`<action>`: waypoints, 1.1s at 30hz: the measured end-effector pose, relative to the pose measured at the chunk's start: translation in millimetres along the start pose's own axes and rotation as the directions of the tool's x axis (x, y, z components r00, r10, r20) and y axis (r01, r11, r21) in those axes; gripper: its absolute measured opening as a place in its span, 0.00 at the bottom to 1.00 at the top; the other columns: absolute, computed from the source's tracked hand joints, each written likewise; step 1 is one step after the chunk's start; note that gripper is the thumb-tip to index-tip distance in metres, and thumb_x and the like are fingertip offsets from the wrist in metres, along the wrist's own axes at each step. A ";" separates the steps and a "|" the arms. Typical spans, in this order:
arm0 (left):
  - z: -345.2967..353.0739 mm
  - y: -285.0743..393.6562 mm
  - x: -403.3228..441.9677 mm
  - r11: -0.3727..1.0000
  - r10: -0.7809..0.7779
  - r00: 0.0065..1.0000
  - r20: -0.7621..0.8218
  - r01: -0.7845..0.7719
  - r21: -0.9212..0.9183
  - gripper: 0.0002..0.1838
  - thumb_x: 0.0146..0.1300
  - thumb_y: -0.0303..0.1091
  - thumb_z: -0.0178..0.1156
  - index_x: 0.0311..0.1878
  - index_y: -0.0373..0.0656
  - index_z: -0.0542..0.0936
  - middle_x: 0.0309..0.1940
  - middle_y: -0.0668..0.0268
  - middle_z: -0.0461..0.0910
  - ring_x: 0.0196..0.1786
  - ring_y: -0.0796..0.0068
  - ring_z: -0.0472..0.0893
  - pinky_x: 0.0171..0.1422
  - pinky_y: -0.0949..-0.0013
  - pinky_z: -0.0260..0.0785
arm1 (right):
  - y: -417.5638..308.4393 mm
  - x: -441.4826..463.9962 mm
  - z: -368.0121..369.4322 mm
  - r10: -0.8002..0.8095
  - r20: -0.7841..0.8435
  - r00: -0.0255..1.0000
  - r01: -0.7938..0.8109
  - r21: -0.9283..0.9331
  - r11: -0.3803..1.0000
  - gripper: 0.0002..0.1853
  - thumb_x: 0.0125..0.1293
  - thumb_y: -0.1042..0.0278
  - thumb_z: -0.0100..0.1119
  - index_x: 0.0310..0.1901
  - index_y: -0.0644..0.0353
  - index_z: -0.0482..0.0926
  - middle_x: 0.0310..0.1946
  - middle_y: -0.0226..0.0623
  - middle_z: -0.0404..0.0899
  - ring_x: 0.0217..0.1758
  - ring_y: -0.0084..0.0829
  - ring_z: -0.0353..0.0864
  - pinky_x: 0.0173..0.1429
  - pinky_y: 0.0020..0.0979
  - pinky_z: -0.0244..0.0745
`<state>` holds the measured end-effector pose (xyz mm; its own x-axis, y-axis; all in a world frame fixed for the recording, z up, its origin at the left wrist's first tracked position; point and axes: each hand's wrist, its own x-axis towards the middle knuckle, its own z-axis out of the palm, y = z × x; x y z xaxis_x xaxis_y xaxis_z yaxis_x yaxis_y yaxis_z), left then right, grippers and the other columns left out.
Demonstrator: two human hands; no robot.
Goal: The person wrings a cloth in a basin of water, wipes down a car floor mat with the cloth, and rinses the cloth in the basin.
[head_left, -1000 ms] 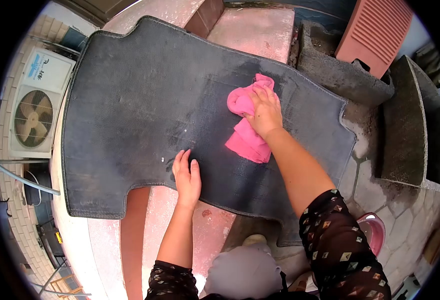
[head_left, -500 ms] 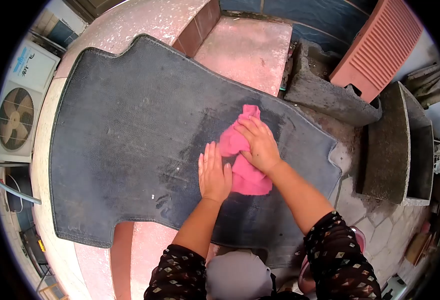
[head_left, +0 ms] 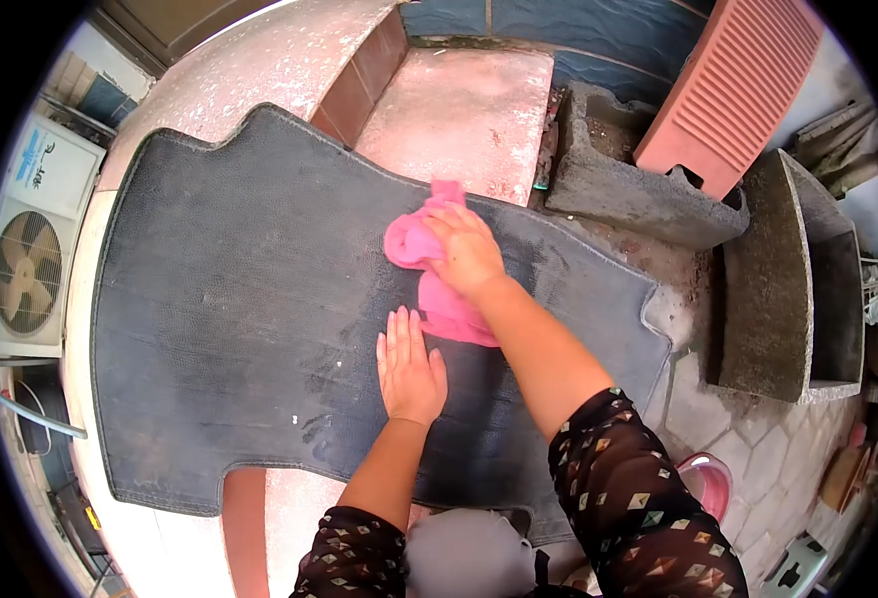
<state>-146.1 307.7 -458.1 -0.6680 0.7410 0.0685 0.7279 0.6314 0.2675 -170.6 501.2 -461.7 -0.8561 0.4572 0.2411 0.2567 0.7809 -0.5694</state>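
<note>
A large dark grey mat (head_left: pixel 219 299) with stitched edges lies over pink stone steps. My right hand (head_left: pixel 466 247) presses on a bunched pink cloth (head_left: pixel 451 307) near the mat's far edge, its fingers over the upper part of the cloth. Darker, wet-looking patches show around the cloth. My left hand (head_left: pixel 412 369) lies flat on the mat, just left of and nearer than the cloth's lower end, fingers stretched out and holding nothing.
A concrete trough (head_left: pixel 648 199) with a ribbed pink board (head_left: pixel 733 90) leaning on it stands at the back right. Beside it is a taller concrete basin (head_left: pixel 773 289). A pink bowl (head_left: pixel 715 483) sits lower right. At left is an air-conditioner unit (head_left: pixel 40 239).
My right hand and the pink cloth have moved left and up to the mat's far edge. My left hand, now flat, shifted right, then slightly back. The camera view has shifted too.
</note>
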 end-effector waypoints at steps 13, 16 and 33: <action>-1.6 3.1 -0.3 1.000 0.008 1.000 0.016 -0.008 0.001 0.32 0.61 0.34 0.48 0.69 0.34 0.55 0.70 0.53 0.54 0.74 0.57 0.50 0.76 0.54 0.38 | 3.9 -4.2 -10.2 0.094 -0.202 0.975 -0.129 -0.170 0.977 0.31 0.45 0.66 0.69 0.55 0.58 0.74 0.59 0.36 0.70 0.68 0.41 0.61 0.69 0.42 0.55; -0.8 3.9 3.7 1.000 0.006 1.000 0.008 -0.006 0.007 0.33 0.61 0.34 0.48 0.69 0.34 0.55 0.70 0.53 0.54 0.74 0.57 0.50 0.76 0.53 0.38 | -6.6 29.4 6.1 0.025 -0.084 0.996 -0.035 -0.121 0.992 0.30 0.45 0.62 0.68 0.55 0.55 0.75 0.59 0.35 0.71 0.68 0.40 0.59 0.70 0.42 0.54; -2.9 1.1 1.5 0.998 -0.053 0.993 0.101 0.057 -0.041 0.33 0.60 0.35 0.51 0.67 0.33 0.57 0.70 0.53 0.54 0.74 0.57 0.50 0.76 0.54 0.37 | -51.5 -6.5 28.5 -0.217 0.136 0.967 0.220 -0.004 0.976 0.34 0.44 0.61 0.68 0.58 0.53 0.73 0.60 0.31 0.71 0.68 0.38 0.60 0.69 0.41 0.56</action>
<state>-146.7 308.9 -454.9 -0.6863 0.7260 -0.0433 0.6815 0.6628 0.3103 -191.0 445.9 -456.3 -0.9442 0.2144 0.2500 0.0640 0.8641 -0.4992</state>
